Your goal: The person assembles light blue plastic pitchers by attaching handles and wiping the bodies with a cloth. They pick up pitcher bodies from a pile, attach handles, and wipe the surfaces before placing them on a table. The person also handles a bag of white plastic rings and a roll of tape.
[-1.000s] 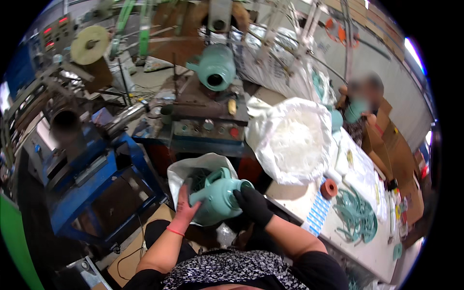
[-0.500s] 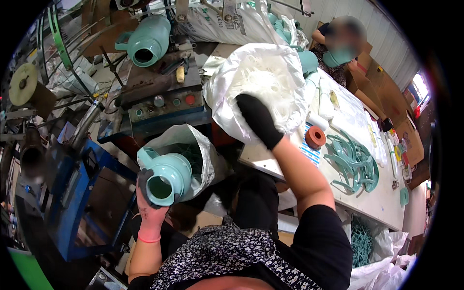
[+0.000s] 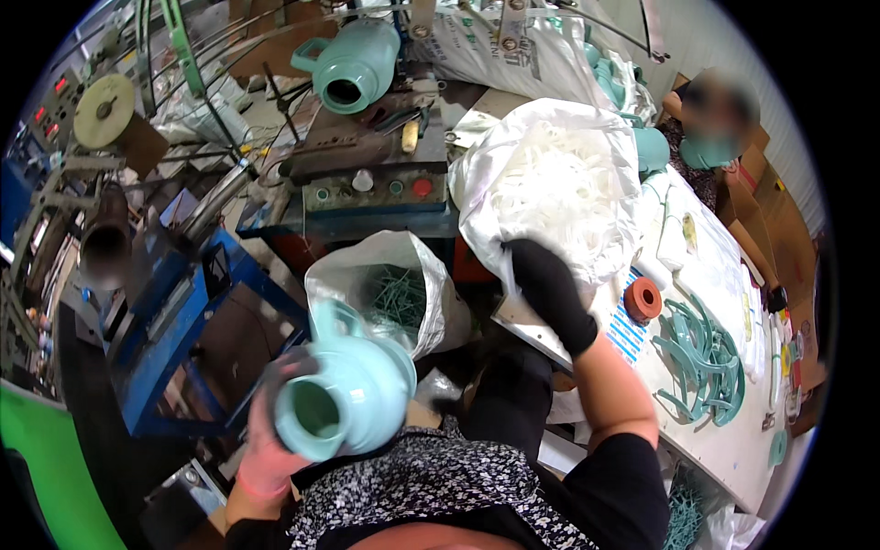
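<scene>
Teal jug [image 3: 344,399] held close to body, low left, mouth facing camera, handle up. Left hand [image 3: 266,440] grips it from left, fingers clamped around its body. Right hand [image 3: 550,289] in black glove reaches to big white sack [image 3: 550,174] of white strips at worktop [image 3: 715,440] edge; fingers together on sack rim. Smaller bag [image 3: 403,275] of green pieces just behind jug. Orange tape roll [image 3: 643,299] on worktop beside teal rings [image 3: 706,353].

Left hand [image 3: 266,440] mostly hidden behind teal jug [image 3: 344,399], grip unclear. Right hand [image 3: 550,293] gloved black; fingertips lost at white bag [image 3: 559,183], 1 o'clock.
</scene>
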Action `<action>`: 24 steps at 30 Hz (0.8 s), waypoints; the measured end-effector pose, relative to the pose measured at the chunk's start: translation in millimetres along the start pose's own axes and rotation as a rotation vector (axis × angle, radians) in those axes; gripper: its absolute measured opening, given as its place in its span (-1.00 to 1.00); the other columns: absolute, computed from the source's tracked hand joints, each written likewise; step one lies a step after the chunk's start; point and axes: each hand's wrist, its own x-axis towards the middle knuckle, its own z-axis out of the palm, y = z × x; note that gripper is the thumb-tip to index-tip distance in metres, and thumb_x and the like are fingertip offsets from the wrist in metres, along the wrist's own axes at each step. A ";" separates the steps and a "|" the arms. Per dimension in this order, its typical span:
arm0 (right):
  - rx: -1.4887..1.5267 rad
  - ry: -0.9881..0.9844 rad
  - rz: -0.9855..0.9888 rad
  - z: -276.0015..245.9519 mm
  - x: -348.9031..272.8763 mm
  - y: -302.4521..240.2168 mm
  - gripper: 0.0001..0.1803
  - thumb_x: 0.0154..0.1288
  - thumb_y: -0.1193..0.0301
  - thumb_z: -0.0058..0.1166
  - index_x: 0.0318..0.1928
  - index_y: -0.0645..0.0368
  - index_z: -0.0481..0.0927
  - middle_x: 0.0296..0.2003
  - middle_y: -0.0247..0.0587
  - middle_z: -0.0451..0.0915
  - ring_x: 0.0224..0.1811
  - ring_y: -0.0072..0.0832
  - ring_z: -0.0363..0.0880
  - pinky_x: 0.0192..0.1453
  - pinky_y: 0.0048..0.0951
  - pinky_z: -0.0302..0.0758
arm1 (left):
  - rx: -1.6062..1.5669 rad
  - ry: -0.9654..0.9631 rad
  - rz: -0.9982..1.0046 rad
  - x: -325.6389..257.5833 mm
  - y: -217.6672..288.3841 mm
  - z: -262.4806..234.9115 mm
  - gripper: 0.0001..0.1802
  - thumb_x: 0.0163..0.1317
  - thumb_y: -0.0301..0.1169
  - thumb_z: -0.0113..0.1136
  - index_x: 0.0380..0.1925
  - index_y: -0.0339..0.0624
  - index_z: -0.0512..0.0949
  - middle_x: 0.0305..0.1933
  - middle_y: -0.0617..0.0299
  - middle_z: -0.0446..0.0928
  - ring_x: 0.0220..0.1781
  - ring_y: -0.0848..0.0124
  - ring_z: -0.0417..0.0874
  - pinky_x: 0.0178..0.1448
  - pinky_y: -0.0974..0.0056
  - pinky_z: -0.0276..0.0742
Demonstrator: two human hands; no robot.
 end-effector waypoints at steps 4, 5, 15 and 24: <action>0.476 -0.139 -0.073 39.9 -37.0 -110.5 -0.70 0.18 0.58 0.10 -0.04 0.27 0.59 -0.14 -0.03 0.56 -0.14 -0.16 0.58 -0.07 -0.30 0.52 | 0.092 -0.318 -0.190 -14.6 -22.1 53.1 -0.02 -0.13 -0.23 0.54 0.27 -0.34 0.24 0.20 0.00 0.42 0.25 0.17 0.47 0.31 0.16 0.34; 0.550 -0.164 0.013 51.5 -50.7 -118.8 -0.74 0.21 0.57 0.10 -0.06 0.29 0.59 -0.09 -0.02 0.56 -0.09 -0.16 0.58 -0.04 -0.29 0.52 | 0.202 -0.325 -0.071 -14.5 -25.1 65.7 0.00 -0.12 -0.22 0.54 0.29 -0.35 0.22 0.19 -0.02 0.42 0.24 0.15 0.48 0.30 0.17 0.35; 0.431 -0.040 0.193 42.2 -105.9 -143.6 -0.75 0.17 0.59 0.16 -0.10 0.32 0.55 -0.18 0.07 0.58 -0.13 -0.05 0.59 -0.05 -0.23 0.53 | 0.166 -0.308 0.007 -30.7 -28.4 87.6 -0.08 -0.04 -0.25 0.48 0.29 -0.34 0.21 0.16 -0.01 0.45 0.18 0.06 0.50 0.26 0.11 0.38; 0.489 -0.478 0.076 -23.1 -132.3 -154.1 -0.85 0.03 0.49 0.15 -0.34 0.21 0.53 -0.37 -0.06 0.53 -0.32 -0.08 0.55 -0.26 -0.17 0.48 | 0.095 -0.622 0.182 -20.3 -9.8 140.7 -0.09 -0.13 0.03 0.41 0.10 -0.43 0.35 0.13 -0.19 0.36 0.23 -0.09 0.35 0.32 -0.06 0.23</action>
